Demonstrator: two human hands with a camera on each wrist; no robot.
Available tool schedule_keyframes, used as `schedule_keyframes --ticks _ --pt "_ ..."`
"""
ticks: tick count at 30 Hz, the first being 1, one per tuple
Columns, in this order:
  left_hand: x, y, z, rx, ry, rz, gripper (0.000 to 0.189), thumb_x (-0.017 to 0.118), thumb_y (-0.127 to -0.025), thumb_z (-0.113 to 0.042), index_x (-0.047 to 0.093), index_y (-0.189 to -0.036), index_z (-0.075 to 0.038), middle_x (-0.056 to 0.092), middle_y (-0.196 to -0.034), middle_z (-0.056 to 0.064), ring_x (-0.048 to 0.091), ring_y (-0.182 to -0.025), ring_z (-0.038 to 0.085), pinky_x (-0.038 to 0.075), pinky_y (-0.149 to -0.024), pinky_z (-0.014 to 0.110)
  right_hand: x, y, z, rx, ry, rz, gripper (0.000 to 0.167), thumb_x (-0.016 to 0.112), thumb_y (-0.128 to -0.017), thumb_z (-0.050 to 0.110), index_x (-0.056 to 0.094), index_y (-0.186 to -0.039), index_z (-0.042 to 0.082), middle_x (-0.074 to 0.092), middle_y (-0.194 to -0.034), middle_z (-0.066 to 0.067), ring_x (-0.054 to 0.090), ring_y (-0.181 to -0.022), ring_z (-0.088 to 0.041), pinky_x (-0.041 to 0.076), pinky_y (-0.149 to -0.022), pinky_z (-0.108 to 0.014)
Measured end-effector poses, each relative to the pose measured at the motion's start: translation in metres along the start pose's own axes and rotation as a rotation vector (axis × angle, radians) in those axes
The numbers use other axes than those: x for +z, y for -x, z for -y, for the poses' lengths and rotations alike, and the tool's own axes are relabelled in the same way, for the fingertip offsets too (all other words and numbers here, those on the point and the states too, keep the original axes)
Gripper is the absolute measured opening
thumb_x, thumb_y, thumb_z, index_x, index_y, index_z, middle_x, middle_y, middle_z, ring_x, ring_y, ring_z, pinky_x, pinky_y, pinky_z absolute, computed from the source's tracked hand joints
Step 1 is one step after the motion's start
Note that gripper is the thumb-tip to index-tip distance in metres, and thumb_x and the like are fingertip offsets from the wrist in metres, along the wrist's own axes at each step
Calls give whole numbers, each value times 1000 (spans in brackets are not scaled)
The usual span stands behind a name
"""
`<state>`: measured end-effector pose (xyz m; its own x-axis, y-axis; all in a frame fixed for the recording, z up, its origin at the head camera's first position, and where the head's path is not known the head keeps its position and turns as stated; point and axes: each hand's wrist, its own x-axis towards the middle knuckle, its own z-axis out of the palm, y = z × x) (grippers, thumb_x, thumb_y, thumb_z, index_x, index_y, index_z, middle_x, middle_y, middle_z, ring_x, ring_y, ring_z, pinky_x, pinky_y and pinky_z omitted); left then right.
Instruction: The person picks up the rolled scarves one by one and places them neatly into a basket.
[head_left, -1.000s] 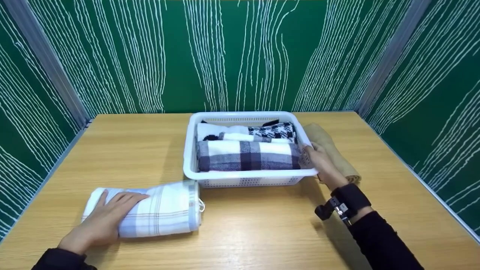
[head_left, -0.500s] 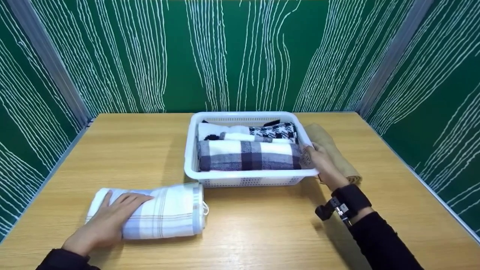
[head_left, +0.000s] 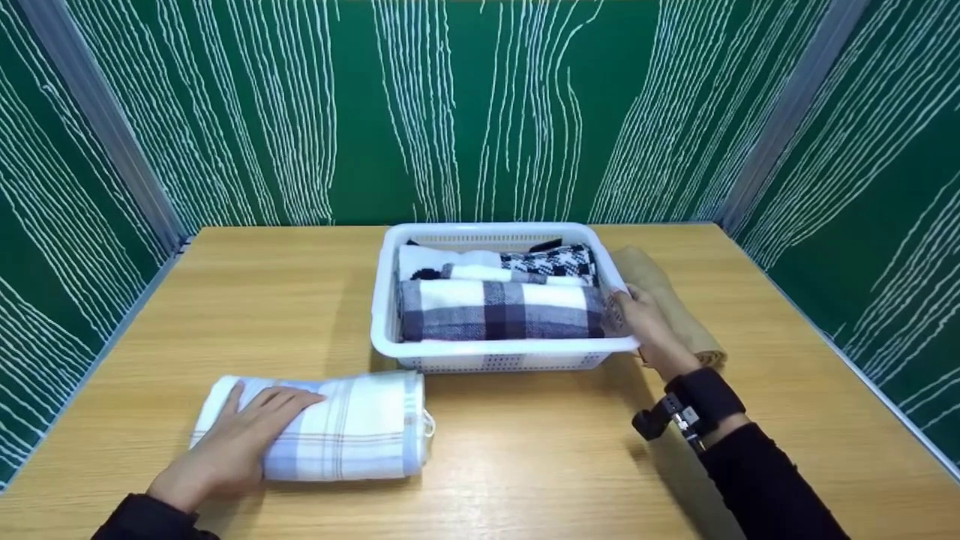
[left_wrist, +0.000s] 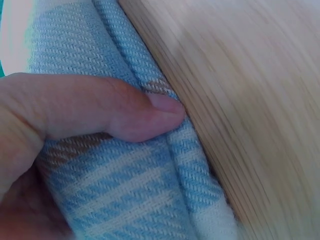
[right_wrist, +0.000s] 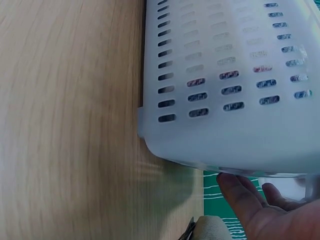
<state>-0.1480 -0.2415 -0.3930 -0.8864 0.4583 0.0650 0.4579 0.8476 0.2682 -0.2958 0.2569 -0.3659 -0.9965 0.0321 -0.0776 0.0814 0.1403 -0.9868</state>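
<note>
- At the far left, a green wall with wavy white lines meets a grey post; a matching back wall runs behind the table, which has a wood-grain top.
- A dark sleeve covers the left forearm up to the wrist.
- The left hand holds the left part of a rolled cloth: its fingers lie across the top, spread a little, and the left wrist view shows the thumb pressed against the side of the roll, close to the tabletop.
- That cloth, white with pale blue and thin brown checks, lies on the table in front of the basket's left corner, with a small white loop at its right end.
- The white basket stands on the table near the back wall, its sides pierced by rows of slots.
- Inside it, at the front, lies a grey and white checked roll; behind are a white cloth on the left and a black and white patterned cloth on the right.
- The right hand grips the basket's right rim, with fingers reaching beneath the edge in the right wrist view.
- A tan roll lies just right of the basket, partly behind that hand; whether they touch, I cannot tell.
- A small camera is strapped to the right wrist, above a dark sleeve.
- The right wall is green with white lines too.
</note>
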Motion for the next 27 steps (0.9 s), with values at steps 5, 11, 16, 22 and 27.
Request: schedule_keyframes --ticks 5,11,16,22,27 --pt "0 -4 -7 18 -1 1 99 76 -50 22 48 -136 -18 51 -132 4 39 -127 31 5 -100 74 -1 0 -1 -4 -17 -4 45 29 -103 15 28 -140 -12 48 -99 -13 55 -75 -10 53 -70 -26" --pt "2 -6 -14 20 11 6 101 74 -48 24 48 -136 -18 51 -132 4 39 -126 31 4 -99 75 0 0 -1 -3 -45 18 46 29 -103 15 25 -140 -12 46 -108 -20 54 -77 -12 51 -70 -25" --pt "5 -7 -20 24 -2 -5 98 74 -50 23 48 -136 -18 51 -133 4 39 -126 30 5 -99 75 0 0 -1 10 -31 17 48 28 -103 17 23 -143 -11 39 -126 -29 53 -85 -15 51 -71 -25" --pt "9 -10 -27 68 -55 -54 96 71 -50 24 49 -134 -16 52 -130 4 42 -123 29 11 -97 77 0 0 0 -2 -6 16 48 29 -103 17 25 -141 -12 45 -117 -25 54 -84 -14 52 -70 -25" --pt "13 -14 -32 106 -97 -84 97 64 -46 27 49 -132 -16 52 -128 4 44 -121 29 16 -95 78 0 1 0 -9 -5 5 47 30 -103 16 26 -139 -13 48 -105 -17 56 -77 -11 53 -67 -26"
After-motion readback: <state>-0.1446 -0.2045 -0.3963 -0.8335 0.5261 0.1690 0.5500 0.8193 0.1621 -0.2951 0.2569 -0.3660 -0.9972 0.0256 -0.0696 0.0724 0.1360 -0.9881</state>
